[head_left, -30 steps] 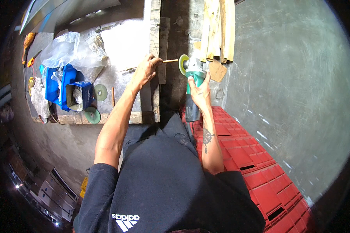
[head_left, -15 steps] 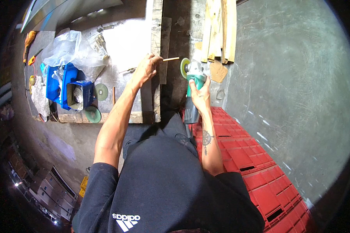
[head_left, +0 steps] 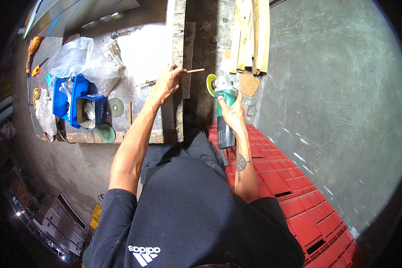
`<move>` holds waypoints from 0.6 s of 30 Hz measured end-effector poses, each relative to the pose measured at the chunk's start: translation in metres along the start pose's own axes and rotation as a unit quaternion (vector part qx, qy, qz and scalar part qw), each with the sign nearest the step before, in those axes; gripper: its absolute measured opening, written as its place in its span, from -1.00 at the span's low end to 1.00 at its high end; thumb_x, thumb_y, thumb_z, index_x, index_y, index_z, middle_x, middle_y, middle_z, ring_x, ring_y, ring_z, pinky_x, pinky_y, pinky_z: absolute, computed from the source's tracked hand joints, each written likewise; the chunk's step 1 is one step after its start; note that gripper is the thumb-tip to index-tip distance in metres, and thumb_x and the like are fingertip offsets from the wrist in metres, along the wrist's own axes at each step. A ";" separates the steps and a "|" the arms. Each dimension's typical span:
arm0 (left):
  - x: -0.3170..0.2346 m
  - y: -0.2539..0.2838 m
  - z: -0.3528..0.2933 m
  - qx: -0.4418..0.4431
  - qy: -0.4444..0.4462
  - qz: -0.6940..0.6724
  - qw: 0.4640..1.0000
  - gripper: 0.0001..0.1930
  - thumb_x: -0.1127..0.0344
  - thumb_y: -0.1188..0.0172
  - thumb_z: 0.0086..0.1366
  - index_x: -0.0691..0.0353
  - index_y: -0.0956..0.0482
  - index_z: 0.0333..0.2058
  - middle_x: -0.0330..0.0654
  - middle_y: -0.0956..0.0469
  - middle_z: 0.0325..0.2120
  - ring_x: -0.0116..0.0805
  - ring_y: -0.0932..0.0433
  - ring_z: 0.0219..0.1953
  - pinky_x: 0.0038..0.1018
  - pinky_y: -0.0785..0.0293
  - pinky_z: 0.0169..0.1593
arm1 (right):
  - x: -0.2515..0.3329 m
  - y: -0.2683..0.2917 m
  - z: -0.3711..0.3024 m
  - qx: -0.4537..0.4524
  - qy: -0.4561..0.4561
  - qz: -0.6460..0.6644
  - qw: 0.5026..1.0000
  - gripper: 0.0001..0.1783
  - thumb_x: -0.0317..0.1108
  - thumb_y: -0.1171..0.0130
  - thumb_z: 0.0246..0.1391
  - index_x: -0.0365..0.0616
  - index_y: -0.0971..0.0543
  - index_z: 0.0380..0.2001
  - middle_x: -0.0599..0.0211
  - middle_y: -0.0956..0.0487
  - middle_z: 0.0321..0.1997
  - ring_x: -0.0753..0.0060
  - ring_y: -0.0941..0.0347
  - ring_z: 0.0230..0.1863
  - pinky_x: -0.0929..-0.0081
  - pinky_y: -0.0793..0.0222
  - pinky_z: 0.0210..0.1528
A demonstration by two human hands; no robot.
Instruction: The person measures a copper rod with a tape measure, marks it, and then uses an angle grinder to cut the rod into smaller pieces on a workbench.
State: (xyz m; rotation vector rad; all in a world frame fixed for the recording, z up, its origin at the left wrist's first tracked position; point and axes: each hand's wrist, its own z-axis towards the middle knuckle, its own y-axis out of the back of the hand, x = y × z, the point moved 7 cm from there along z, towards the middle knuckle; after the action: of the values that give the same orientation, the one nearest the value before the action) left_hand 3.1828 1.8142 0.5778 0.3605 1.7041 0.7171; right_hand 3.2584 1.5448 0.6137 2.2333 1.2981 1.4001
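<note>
Out past the bench's right edge, my right hand (head_left: pixel 232 109) grips a green and black angle grinder (head_left: pixel 226 129) by its body. A yellow-green disc (head_left: pixel 211 85) faces left on the grinder's head. My left hand (head_left: pixel 169 81), over the right side of the workbench (head_left: pixel 152 135), pinches a thin copper-coloured rod (head_left: pixel 195 70). The rod's free end points right, toward the disc, with a gap between them. Beside my left wrist lies a thin brass-coloured piece (head_left: pixel 146 82) on the bench. Another copper-coloured rod (head_left: pixel 130 112) lies nearer the front edge.
Blue bins (head_left: pixel 92 110), a clear plastic bag (head_left: pixel 82 60) and two grinding discs (head_left: pixel 115 107) occupy the bench's left half. An orange tool (head_left: pixel 33 49) lies at its far left. Wooden boards (head_left: pixel 249 38) rest beyond the grinder. Red plastic slats (head_left: pixel 295 196) cover the floor at right.
The grinder has tilted and shifted slightly, its rear end swinging right and nearer to me, its disc turned more face-on. My left hand keeps hold of the rod, barely moved.
</note>
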 end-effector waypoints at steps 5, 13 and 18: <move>0.006 -0.006 -0.001 0.000 0.010 -0.001 1.000 -0.47 0.76 -0.21 0.03 0.21 -0.66 0.01 -0.05 -0.53 -0.16 -0.09 -0.60 -0.07 -0.28 -0.58 -0.01 | 0.011 0.004 0.006 -0.008 0.021 0.017 1.000 0.11 0.10 -0.27 0.22 -0.33 0.09 0.50 -0.50 -0.63 -0.07 -0.39 -0.64 0.02 0.00 -0.55 0.05; 0.011 -0.001 0.000 0.013 0.019 -0.036 0.999 -0.54 0.76 -0.18 0.08 0.23 -0.72 -0.06 -0.03 -0.58 -0.24 -0.06 -0.63 -0.17 -0.25 -0.57 -0.08 | 0.018 -0.016 0.004 -0.002 0.005 -0.008 1.000 0.10 0.09 -0.27 0.23 -0.26 0.09 0.53 -0.54 -0.59 0.01 -0.49 -0.57 0.11 -0.03 -0.52 0.14; 0.003 0.016 -0.001 -0.011 0.047 -0.038 0.998 -0.62 0.72 -0.16 0.16 0.28 -0.72 -0.08 -0.05 -0.59 -0.25 -0.06 -0.68 -0.23 -0.26 -0.58 -0.15 | -0.004 -0.019 0.005 -0.023 0.017 -0.011 1.000 0.04 0.00 -0.24 0.24 -0.12 0.15 0.51 -0.55 -0.62 -0.21 -0.56 -0.61 -0.09 -0.15 -0.55 -0.06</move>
State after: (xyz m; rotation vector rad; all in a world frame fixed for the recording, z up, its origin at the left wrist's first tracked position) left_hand 3.1792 1.8282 0.5854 0.2484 1.7879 0.7057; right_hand 3.2510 1.5538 0.5979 2.1678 1.2832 1.4520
